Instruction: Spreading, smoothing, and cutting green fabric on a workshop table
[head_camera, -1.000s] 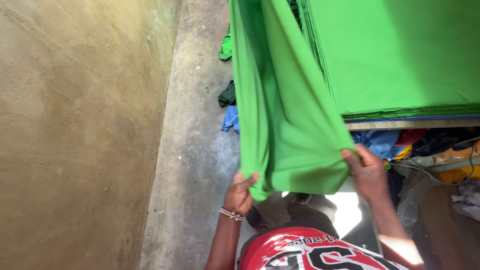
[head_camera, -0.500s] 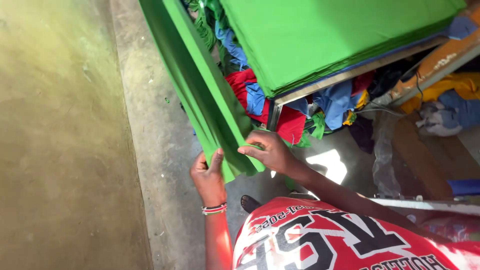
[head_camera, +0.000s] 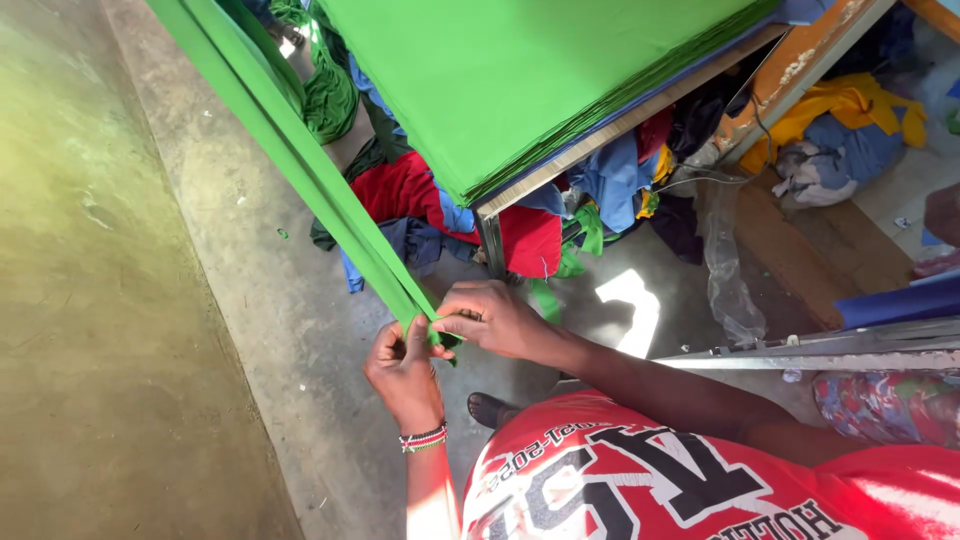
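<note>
Concrete floor (head_camera: 250, 330) | green cloth strip (head_camera: 300, 160) pinched between left hand (head_camera: 405, 365), right hand (head_camera: 495, 320)

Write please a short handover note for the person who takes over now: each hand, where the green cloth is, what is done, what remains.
Left hand: pinches the near end of the folded green cloth strip from below.
Right hand: pinches the same end from above, next to the left hand.
Cloth: gathered into a narrow band that runs up and away to the top left, off the concrete floor.
Stack of flat green sheets lies on the table.
Done: the cloth is folded narrow.
Left: it is not yet put down anywhere.
</note>
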